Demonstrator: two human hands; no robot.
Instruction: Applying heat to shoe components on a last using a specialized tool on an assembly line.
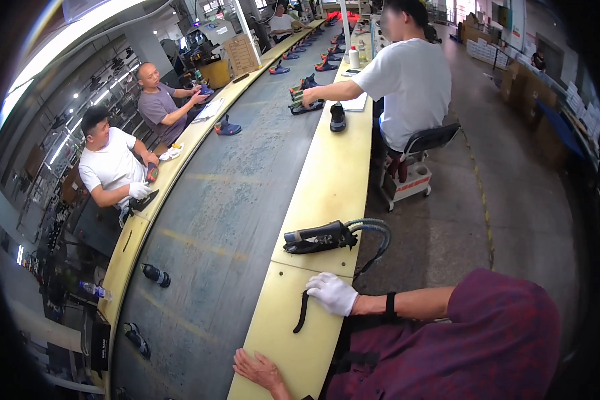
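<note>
My left hand (257, 369) is bare and lies flat on the yellow worktop (279, 333), fingers stretched out, holding nothing. Farther along the same worktop rests my right hand (332, 293), in a white glove with the fingers curled in. A curved black strip (301, 315) runs from beside its fingertips toward me; whether the fingers hold anything is hidden. Just beyond the glove lies a black hand-held device (319, 237), with hoses (380, 230) looping off the worktop's right edge. I cannot tell its exact kind.
A grey conveyor belt (207, 220) runs left of the worktop. Dark shoes (155, 275) (137, 340) sit on it. Another shoe (338, 117) stands on the far worktop. One co-worker (410, 87) sits ahead, reaching over the belt; others (110, 160) (167, 107) work across it.
</note>
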